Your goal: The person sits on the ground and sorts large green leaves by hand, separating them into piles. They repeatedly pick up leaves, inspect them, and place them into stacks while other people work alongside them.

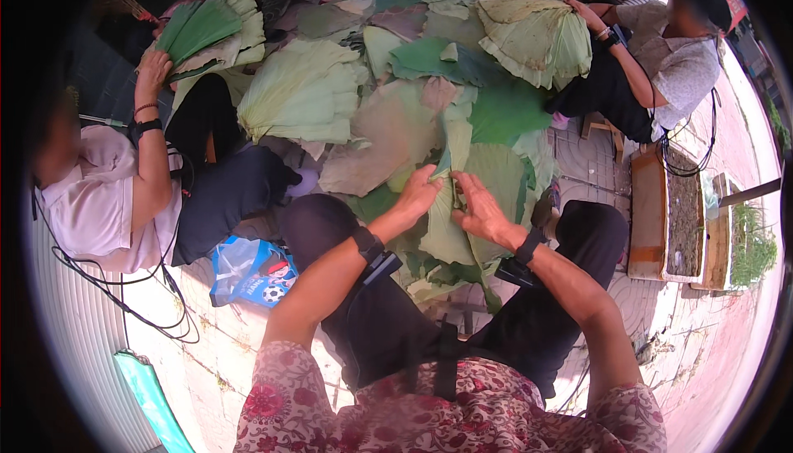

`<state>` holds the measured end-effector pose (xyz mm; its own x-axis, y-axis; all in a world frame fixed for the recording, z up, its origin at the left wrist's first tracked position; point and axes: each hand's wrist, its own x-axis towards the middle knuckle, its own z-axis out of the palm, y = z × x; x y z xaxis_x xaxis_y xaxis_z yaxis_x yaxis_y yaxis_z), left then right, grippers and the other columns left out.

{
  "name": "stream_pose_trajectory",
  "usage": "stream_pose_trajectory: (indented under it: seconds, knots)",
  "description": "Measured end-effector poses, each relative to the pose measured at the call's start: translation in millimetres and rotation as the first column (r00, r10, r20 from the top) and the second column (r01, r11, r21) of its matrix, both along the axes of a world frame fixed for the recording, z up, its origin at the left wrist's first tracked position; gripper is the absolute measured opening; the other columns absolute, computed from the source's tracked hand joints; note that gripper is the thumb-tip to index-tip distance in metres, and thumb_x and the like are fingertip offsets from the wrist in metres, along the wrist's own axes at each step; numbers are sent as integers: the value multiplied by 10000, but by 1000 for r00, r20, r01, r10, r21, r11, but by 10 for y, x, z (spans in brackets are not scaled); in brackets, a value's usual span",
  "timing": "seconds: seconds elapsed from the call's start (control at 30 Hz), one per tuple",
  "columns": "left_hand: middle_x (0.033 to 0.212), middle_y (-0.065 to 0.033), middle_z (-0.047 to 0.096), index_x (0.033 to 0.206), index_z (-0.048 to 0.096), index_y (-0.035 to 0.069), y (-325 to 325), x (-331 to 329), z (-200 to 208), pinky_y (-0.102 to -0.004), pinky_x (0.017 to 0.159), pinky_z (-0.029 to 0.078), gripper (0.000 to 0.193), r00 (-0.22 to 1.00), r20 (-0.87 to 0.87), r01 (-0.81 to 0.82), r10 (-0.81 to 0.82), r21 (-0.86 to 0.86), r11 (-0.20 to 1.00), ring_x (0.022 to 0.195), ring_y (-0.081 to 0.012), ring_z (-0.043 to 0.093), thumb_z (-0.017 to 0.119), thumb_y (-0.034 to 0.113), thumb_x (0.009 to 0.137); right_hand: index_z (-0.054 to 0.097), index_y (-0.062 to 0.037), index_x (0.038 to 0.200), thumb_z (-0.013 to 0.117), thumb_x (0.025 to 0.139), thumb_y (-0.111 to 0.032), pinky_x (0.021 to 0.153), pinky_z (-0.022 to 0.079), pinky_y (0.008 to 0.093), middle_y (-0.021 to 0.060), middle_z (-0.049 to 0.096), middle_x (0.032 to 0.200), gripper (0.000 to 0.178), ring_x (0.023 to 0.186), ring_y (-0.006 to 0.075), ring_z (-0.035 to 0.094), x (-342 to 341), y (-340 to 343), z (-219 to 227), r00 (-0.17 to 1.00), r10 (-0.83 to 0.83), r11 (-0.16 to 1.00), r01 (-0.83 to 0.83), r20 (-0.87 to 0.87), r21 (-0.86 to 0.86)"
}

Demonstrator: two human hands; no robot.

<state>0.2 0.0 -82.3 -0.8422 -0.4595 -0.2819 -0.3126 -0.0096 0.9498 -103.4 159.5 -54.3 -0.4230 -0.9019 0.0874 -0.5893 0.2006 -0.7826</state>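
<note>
In front of my knees I have a folded pale-green lotus leaf [446, 226], hanging upright with its narrow end at the top. My left hand [419, 194] pinches its left edge near the middle. Against the leaf's right side lies my right hand [486, 212], its fingers stretched out and nothing gripped in them. A broad green lotus leaf [501, 184] spreads just beyond my right hand. Behind my hands a brownish dry leaf [380, 135] lies on the pile. My fingertips partly cover the folded leaf.
More leaves [438, 19] heap up ahead. A person on the left [107, 180] holds a leaf stack [219, 28]; one on the right [673, 56] holds a leaf fan [537, 40]. A blue-and-white bag [252, 271] sits by my left knee. Planter boxes [648, 213] stand at right.
</note>
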Motion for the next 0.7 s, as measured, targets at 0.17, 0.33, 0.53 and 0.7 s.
stream_pose_trajectory:
  seconds: [0.17, 0.33, 0.53, 0.7]
  knots:
    - [1259, -272, 584, 1315, 509, -45, -39, 49, 126, -390, 997, 425, 441, 981, 122, -105, 151, -320, 941, 1205, -377, 548, 556, 160, 928, 528, -15, 1234, 581, 737, 19, 809, 514, 401, 201, 657, 979, 501, 890, 336, 646, -273, -40, -102, 937, -258, 960, 275, 234, -44]
    - [1106, -292, 638, 1212, 573, -54, -307, 155, 198, -424, 923, 460, 371, 966, 56, -211, 252, -391, 896, 1085, -418, 603, 551, 135, 893, 572, 44, 1187, 634, 726, 5, 764, 493, 338, 127, 651, 967, 466, 853, 214, 609, -1023, 156, -63, 648, -588, 744, 668, 484, 9]
    - [995, -186, 660, 1167, 595, -66, -158, 157, 433, -340, 837, 467, 360, 951, 124, -217, 284, -390, 895, 935, -246, 596, 606, 180, 904, 586, 58, 1154, 653, 751, -12, 786, 465, 293, 85, 630, 977, 414, 872, 175, 579, -741, 132, 257, 633, -493, 736, 669, 597, -101]
    - [872, -196, 657, 1116, 619, -64, -293, 122, 242, -358, 780, 482, 359, 963, 116, -91, 244, -711, 697, 838, -250, 631, 640, 213, 888, 605, 45, 1117, 645, 763, 6, 764, 459, 263, 64, 622, 943, 359, 844, 138, 568, -805, 74, 514, 659, -346, 754, 619, 668, -219]
